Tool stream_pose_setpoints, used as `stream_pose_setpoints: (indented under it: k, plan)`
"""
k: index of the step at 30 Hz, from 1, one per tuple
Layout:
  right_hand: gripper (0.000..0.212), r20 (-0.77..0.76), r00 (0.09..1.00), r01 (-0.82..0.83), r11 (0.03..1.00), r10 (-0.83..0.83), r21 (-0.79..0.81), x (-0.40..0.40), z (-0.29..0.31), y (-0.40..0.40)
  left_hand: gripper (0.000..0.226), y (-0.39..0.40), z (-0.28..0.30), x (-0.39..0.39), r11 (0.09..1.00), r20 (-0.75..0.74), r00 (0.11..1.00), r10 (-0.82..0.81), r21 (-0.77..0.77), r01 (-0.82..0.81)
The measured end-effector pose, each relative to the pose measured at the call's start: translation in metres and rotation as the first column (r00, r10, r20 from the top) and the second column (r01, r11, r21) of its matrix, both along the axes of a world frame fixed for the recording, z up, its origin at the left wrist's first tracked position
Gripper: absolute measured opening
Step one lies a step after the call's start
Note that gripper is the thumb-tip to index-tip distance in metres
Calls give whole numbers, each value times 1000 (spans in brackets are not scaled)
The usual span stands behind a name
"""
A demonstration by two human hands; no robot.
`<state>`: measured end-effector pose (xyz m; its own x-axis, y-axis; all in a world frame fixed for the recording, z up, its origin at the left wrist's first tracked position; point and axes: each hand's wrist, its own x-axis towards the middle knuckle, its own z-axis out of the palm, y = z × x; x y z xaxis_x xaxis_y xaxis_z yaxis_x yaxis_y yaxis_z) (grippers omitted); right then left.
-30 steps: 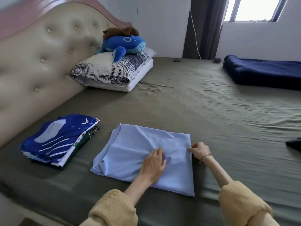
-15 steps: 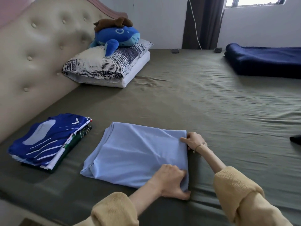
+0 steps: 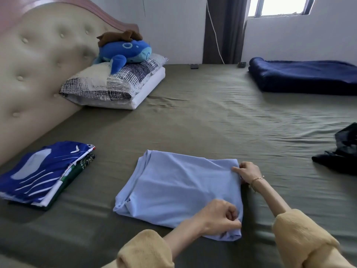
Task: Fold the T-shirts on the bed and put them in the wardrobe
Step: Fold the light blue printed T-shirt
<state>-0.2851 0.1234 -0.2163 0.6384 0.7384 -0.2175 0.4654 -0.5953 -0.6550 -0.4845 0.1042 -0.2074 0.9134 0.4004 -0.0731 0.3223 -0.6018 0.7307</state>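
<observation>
A wide bed with an olive-green sheet fills most of the frame. Along the left edge rises a padded, buttoned cream headboard. At the upper right of the frame a folded dark blue blanket lies on the bed below a window. In the upper left, two stacked pillows lean near the headboard, the top one in a black-and-white pattern, with a blue plush toy resting on them and a brown plush on top of that.

In the lower centre lies the light blue T-shirt, folded into a rough rectangle, flat on the sheet. At the lower left sits a stack of folded T-shirts, a blue-and-white one on top, well apart from the light blue one. At the right edge a crumpled black garment is partly cut off.

The left hand, in a yellow sleeve, is clenched on the shirt's near right corner, gripping the fabric. The right hand, wearing a thin bracelet, pinches the shirt's far right corner.
</observation>
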Motion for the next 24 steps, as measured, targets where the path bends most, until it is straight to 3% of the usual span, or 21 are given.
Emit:
stream_pose_setpoints:
  k: [3,6,9,12,17,24]
  plan:
    - [37,-134,979,163,984,-153,66,31,2,-31,19,-20,7,24,999,55,998,-27,-24,29]
    - [31,-367,903,299,940,-223,164,40,4,-48,20,-20,14,27,999,80,996,-34,-34,36]
    - [22,-596,776,414,881,-208,231,26,10,-41,24,-8,20,10,989,52,999,1,-148,7]
    - [16,-718,680,463,845,-146,268,4,20,-15,20,12,27,-16,969,39,997,70,-241,-58]
    - [30,-666,743,370,868,-63,330,-39,34,36,30,55,38,-71,942,17,981,195,-283,-182]
    - [30,-402,916,121,950,5,287,-103,39,101,20,104,31,-144,905,-41,942,332,-269,-330]
